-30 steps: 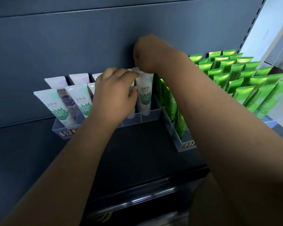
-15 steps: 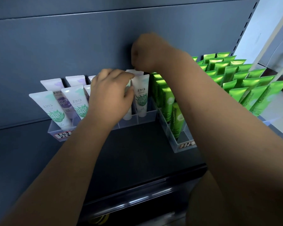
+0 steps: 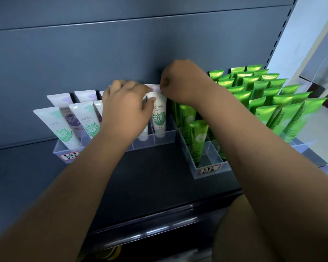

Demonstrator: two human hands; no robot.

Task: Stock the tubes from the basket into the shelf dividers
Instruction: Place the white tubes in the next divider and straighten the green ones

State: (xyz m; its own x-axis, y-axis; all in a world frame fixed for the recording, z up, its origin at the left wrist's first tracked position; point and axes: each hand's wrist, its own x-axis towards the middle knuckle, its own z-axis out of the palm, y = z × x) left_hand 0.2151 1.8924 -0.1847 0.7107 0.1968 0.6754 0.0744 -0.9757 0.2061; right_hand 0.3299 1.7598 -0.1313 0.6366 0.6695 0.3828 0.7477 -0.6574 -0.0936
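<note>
A clear divider tray (image 3: pixel 165 138) on the dark shelf holds white tubes with green and purple labels, standing cap down. My right hand (image 3: pixel 180 80) pinches the top edge of a white tube (image 3: pixel 155 87) in the back row at the tray's right end. In front of it stands a white tube with a green label (image 3: pixel 159 115). My left hand (image 3: pixel 125 108) is curled round a tube beside that one, which it mostly hides; only the cap end (image 3: pixel 142 137) shows. The basket is not in view.
A second clear divider tray (image 3: pixel 206 172) to the right holds several shiny green tubes (image 3: pixel 197 138), with bare front compartments. More green tubes (image 3: pixel 276 104) fill the far right. The grey back panel (image 3: pixel 121 53) rises behind; the shelf's front edge (image 3: pixel 159 224) lies below.
The view has swung slightly. Both hands stay at the right end of the white-tube tray; the right hand has sunk a little toward the back tube's top.
</note>
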